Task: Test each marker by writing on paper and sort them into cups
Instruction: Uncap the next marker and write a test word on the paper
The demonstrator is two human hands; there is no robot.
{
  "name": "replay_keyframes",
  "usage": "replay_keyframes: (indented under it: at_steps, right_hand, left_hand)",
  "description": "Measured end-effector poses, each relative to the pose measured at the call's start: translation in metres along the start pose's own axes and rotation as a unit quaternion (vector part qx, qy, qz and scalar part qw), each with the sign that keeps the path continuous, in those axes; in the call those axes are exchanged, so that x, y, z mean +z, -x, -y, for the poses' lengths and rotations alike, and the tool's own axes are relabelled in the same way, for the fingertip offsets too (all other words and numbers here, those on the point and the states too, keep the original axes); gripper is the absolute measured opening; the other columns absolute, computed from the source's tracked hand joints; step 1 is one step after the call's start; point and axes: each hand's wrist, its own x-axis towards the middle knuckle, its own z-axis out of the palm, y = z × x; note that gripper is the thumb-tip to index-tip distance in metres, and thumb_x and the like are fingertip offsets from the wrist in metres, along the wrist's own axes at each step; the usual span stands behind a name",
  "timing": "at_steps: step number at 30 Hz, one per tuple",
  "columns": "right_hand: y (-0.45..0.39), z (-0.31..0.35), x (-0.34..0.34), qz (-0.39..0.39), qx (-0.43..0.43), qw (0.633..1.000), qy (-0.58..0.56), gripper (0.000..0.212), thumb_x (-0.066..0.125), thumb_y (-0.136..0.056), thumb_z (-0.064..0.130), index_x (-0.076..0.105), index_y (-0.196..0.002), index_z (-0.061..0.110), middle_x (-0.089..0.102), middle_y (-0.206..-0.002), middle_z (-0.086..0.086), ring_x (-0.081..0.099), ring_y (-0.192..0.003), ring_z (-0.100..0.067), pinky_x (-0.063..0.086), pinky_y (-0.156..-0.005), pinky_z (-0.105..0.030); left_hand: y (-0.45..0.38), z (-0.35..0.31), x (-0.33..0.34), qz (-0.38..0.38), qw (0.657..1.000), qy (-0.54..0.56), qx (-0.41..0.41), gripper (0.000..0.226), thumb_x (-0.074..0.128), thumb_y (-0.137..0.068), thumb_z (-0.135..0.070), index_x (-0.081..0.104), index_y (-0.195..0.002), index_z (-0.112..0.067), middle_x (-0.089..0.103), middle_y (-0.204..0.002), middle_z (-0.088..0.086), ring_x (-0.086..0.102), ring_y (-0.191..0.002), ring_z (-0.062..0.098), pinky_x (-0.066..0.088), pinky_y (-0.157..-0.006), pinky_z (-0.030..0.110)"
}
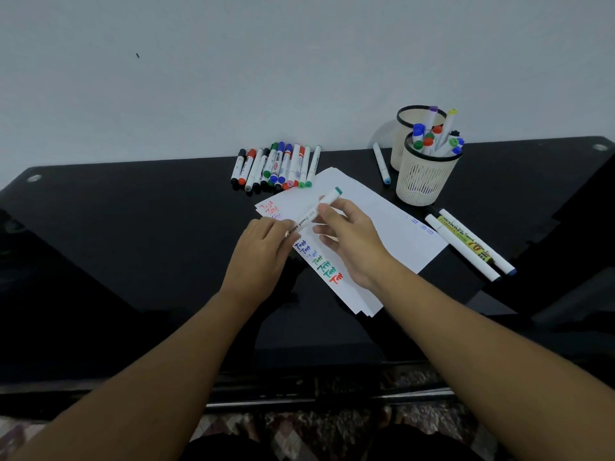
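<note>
Landmark: the paper [376,214], a small stack of white sheets at the middle of the black table [133,227]. Both hands hold one green-ended marker [316,211] just above the paper; the left hand [266,247] has its fingers curled round the lower end and the right hand [346,234] pinches the barrel, cap state unclear. Progress, judged: partway. A column of coloured "Test" marks runs down the paper's near-left edge; the front cup [422,174], right of the paper, is packed with markers, and the rear cup [409,128] holds few. Remaining: a row of markers [276,164] behind the paper, plus strays to its right. Room: bare table left of the paper; wall close behind.
</note>
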Motion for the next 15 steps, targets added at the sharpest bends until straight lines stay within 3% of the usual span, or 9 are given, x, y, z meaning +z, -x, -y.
replay_keyframes:
  at_steps: [2,4,6,7,9,11,12,15]
  right_hand:
    - [0.000,0.001,0.005,0.007,-0.014,1.000,0.007,0.021,0.059,-0.105,0.033,0.065,-0.119,0.018,0.074,-0.111,-0.004,0.070,-0.106,-0.017,0.054,-0.100,-0.033]
    - [0.000,0.011,0.007,-0.002,-0.018,0.996,-0.083,0.017,0.051,-0.109,0.025,0.061,-0.116,0.013,0.074,-0.106,-0.009,0.073,-0.102,-0.022,0.056,-0.095,-0.035]
    - [-0.002,0.026,0.006,-0.015,-0.017,0.988,-0.150,0.018,0.047,-0.110,0.023,0.060,-0.117,0.013,0.067,-0.085,-0.007,0.069,-0.079,-0.021,0.057,-0.079,-0.034]
    - [-0.003,0.032,0.004,-0.019,-0.014,0.991,-0.133,0.020,0.046,-0.109,0.024,0.061,-0.119,0.015,0.059,-0.077,-0.003,0.059,-0.067,-0.017,0.052,-0.068,-0.031]
    - [-0.007,0.039,-0.001,-0.001,-0.016,1.000,-0.017,0.025,0.043,-0.108,0.029,0.062,-0.123,0.019,0.045,-0.072,0.002,0.038,-0.059,-0.011,0.035,-0.057,-0.026]
    - [-0.007,0.042,-0.008,0.050,-0.037,0.985,0.161,0.032,0.039,-0.108,0.036,0.063,-0.125,0.023,0.048,-0.081,0.005,0.041,-0.065,-0.011,0.034,-0.062,-0.026]
    - [-0.006,0.042,-0.013,0.077,-0.060,0.958,0.271,0.035,0.037,-0.109,0.041,0.062,-0.127,0.024,0.053,-0.089,0.008,0.048,-0.074,-0.010,0.037,-0.069,-0.028]
    - [-0.007,0.035,-0.027,0.167,-0.102,0.810,0.552,0.035,0.036,-0.111,0.044,0.056,-0.137,0.031,0.063,-0.119,0.005,0.057,-0.109,-0.019,0.044,-0.090,-0.035]
  left_hand:
    - [0.000,-0.002,-0.001,0.005,1.000,0.015,0.011,0.028,0.062,-0.101,-0.027,0.067,-0.120,-0.006,0.064,-0.102,0.004,0.053,-0.092,0.018,0.049,-0.075,0.034]
    - [0.001,-0.005,-0.005,0.010,0.999,0.034,-0.005,0.035,0.059,-0.103,-0.034,0.066,-0.125,-0.009,0.063,-0.104,0.002,0.054,-0.095,0.017,0.047,-0.078,0.031]
    - [0.001,-0.006,-0.008,0.012,0.998,0.053,-0.040,0.043,0.052,-0.103,-0.043,0.062,-0.130,-0.011,0.062,-0.107,-0.001,0.054,-0.100,0.014,0.046,-0.082,0.028]
    - [0.000,-0.007,-0.009,0.012,0.997,0.061,-0.053,0.044,0.049,-0.103,-0.045,0.061,-0.131,-0.012,0.060,-0.107,-0.002,0.053,-0.100,0.013,0.046,-0.083,0.028]
    - [0.000,-0.007,-0.009,0.014,0.995,0.074,-0.068,0.045,0.046,-0.104,-0.047,0.058,-0.131,-0.014,0.058,-0.104,-0.005,0.052,-0.097,0.011,0.048,-0.082,0.031]
    - [-0.001,-0.006,-0.009,0.014,0.994,0.080,-0.076,0.043,0.045,-0.105,-0.046,0.057,-0.132,-0.015,0.056,-0.101,-0.007,0.051,-0.095,0.011,0.049,-0.081,0.034]
    - [-0.001,-0.006,-0.008,0.013,0.994,0.078,-0.076,0.042,0.045,-0.106,-0.044,0.056,-0.133,-0.015,0.056,-0.100,-0.007,0.051,-0.095,0.012,0.049,-0.080,0.034]
    - [-0.001,-0.004,-0.005,0.023,0.996,0.051,-0.067,0.044,0.048,-0.106,-0.041,0.052,-0.142,-0.016,0.055,-0.097,-0.007,0.051,-0.093,0.011,0.048,-0.078,0.030]
